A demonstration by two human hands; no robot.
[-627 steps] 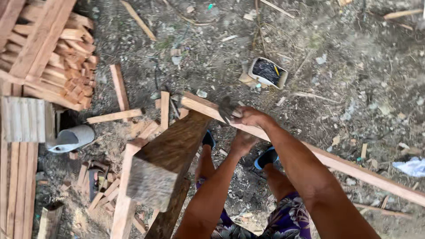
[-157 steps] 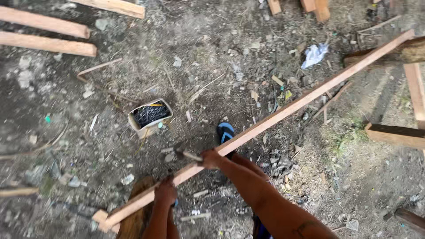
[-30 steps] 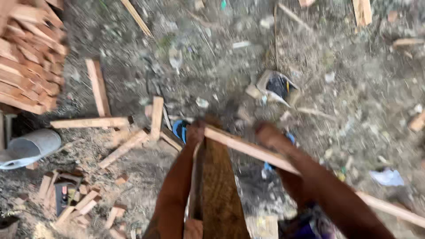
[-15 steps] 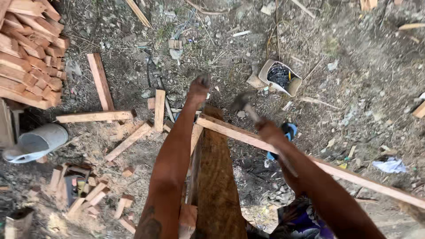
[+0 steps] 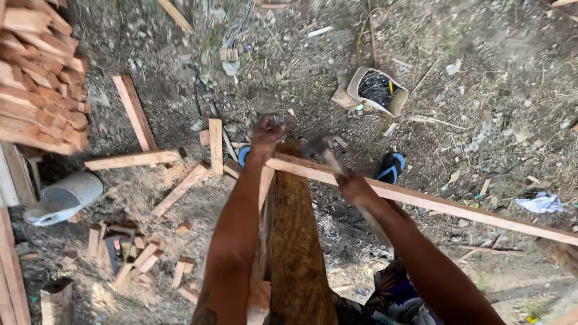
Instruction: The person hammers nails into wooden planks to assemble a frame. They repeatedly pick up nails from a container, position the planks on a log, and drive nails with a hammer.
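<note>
A long thin wooden slat lies across a thick, dark wooden beam that runs away from me. My left hand is a closed fist just beyond the slat's near end; whatever is in it is hidden. My right hand grips the handle of a hammer, whose blurred head hovers just above the slat near its end. Both forearms stretch out on either side of the beam.
An open cardboard box of dark nails sits on the dirt ahead. A stack of cut wood is at the left, with a grey pipe piece and scattered offcuts below it. Under the slat shows a blue sandal.
My left hand has reached forward past the slat's end. My right hand has drawn back along the slat, and the hammer now shows above it.
</note>
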